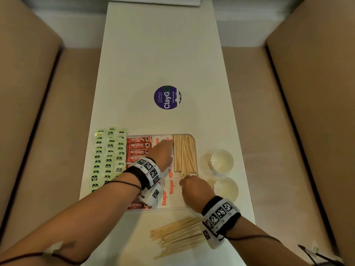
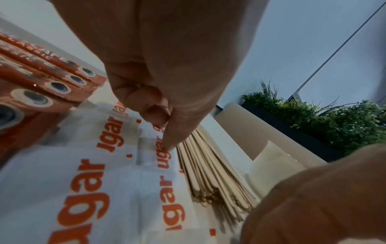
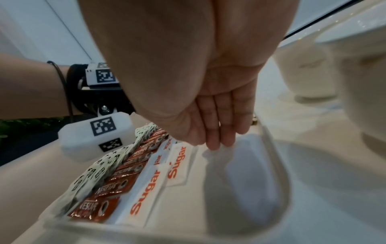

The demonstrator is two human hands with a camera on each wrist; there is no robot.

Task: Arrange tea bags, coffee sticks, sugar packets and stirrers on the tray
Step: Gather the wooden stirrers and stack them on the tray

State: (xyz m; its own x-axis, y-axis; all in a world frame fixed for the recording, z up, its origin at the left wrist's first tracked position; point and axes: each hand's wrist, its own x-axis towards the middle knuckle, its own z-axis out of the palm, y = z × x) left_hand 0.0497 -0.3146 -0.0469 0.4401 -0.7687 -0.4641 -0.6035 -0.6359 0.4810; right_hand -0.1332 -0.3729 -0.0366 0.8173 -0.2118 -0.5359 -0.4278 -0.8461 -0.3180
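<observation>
A white tray [image 1: 178, 205] holds red coffee sticks [image 1: 138, 145], white sugar packets [image 1: 171, 187] and a bundle of wooden stirrers [image 1: 185, 154] at its far right. Green tea bags [image 1: 107, 160] lie in rows left of the coffee sticks. My left hand [image 1: 169, 148] stands with straight fingers against the bundle's left side, its fingertip [image 2: 167, 145] touching a sugar packet [image 2: 89, 181] beside the stirrers [image 2: 208, 173]. My right hand [image 1: 185, 179] is at the bundle's near end, with straight fingers [image 3: 217, 143] pointing down over the tray [image 3: 229, 198]. Neither hand holds anything.
More loose stirrers [image 1: 178, 235] lie on the table in front of the tray. Two white cups [image 1: 221, 160] [image 1: 226, 187] stand just right of the tray. A round purple sticker [image 1: 167, 97] is farther back. Brown seats flank the narrow table.
</observation>
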